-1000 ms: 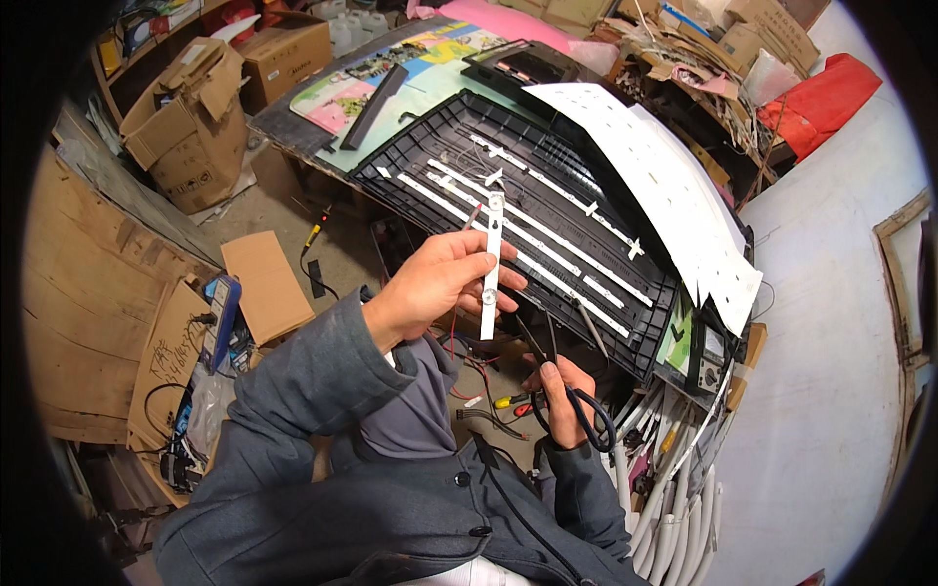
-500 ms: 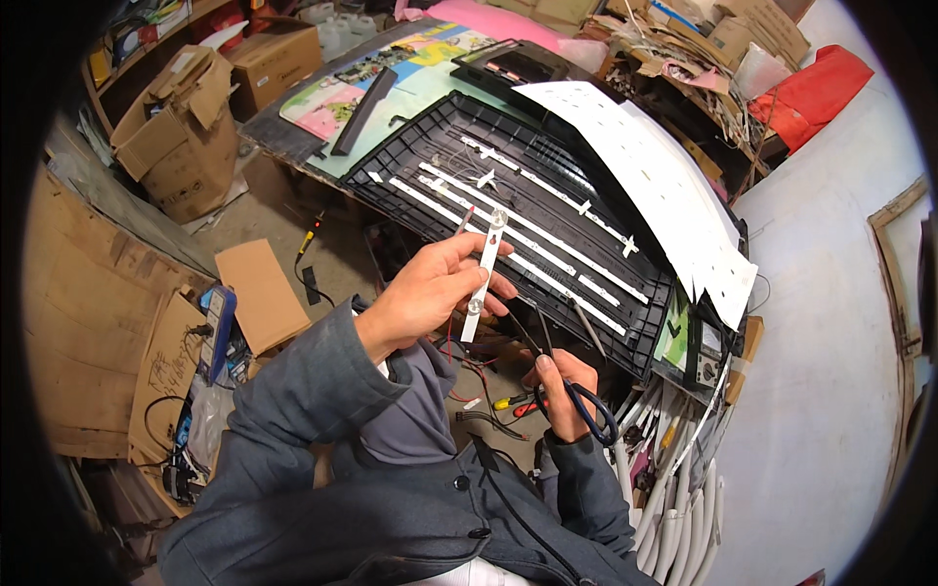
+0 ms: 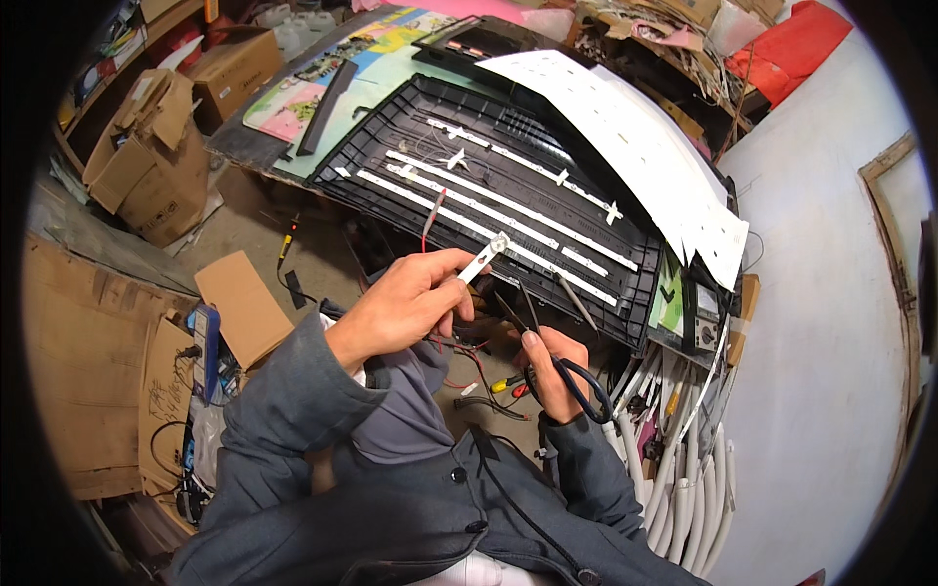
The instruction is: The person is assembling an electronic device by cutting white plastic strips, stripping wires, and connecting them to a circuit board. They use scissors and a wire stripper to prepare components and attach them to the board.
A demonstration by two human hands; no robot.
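Scissors (image 3: 533,315) sit gripped in the right hand (image 3: 557,375), lower right of centre; left hand (image 3: 401,308) pinches a white strip (image 3: 481,261) mid-frame.

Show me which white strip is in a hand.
The short white strip pinched in the left hand; the other white strips lie in the black tray.

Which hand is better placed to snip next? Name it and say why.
Probably the right hand: it holds the scissors, blades parted, while the left hand pinches the short white strip.
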